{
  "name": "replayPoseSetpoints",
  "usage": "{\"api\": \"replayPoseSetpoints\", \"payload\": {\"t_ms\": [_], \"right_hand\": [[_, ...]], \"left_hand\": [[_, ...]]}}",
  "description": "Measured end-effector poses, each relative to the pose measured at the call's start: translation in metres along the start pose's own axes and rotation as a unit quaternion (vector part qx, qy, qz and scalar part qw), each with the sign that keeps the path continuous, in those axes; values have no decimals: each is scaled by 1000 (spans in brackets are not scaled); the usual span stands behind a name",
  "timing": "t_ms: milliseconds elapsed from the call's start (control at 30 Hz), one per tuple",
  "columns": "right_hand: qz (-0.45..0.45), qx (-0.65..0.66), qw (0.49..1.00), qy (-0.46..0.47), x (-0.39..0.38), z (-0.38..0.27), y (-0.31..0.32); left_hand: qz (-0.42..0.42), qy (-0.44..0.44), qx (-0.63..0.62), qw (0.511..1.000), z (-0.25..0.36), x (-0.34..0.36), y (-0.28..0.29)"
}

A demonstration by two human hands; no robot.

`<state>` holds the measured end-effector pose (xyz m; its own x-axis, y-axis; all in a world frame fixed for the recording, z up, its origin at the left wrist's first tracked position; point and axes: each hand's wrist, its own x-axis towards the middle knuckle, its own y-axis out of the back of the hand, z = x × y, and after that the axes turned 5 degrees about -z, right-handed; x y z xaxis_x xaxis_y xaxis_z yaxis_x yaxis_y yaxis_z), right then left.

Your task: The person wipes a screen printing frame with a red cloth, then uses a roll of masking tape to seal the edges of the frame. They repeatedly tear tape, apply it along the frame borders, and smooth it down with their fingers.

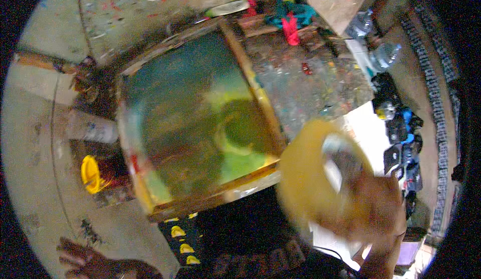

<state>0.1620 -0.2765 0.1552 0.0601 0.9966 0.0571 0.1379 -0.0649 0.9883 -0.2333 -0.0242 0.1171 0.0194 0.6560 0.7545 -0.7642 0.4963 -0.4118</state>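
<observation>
My right hand [378,209] grips a wide roll of yellowish packing tape [299,171], raised in front of me at the right; motion blurs both. The fingers wrap round the roll's near right side, partly through its core. Down at the lower left, my left hand [85,265] is empty, its fingers spread. Between the hands and beyond them lies a wooden-framed mesh screen [183,103], stained green and yellow, on a paint-marked table. A dark round shadow falls on the mesh left of the tape.
A paint-spotted board [325,88] adjoins the screen at the right, with white paper [368,123] beside it. Teal and red cloths [289,18] lie at the back. A yellow lid [90,174] is at the left. Clear plastic bottles [386,56] stand at the far right.
</observation>
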Motion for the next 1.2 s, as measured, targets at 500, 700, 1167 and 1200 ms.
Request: {"api": "replayPoseSetpoints", "payload": {"t_ms": [500, 700, 1167, 1200], "right_hand": [[-22, -84, 946, -312, 62, 187, -249], [255, 32, 958, -125, 59, 91, -144], [286, 487, 781, 266, 85, -31, -45], [278, 501, 782, 245, 87, -33, -42]], "left_hand": [[-143, 234, -113, 955, 55, 5, 50], [15, 128, 50, 990, 36, -18, 24], [134, 93, 294, 942, -13, -19, 12], [129, 95, 313, 936, -14, -19, 14]]}}
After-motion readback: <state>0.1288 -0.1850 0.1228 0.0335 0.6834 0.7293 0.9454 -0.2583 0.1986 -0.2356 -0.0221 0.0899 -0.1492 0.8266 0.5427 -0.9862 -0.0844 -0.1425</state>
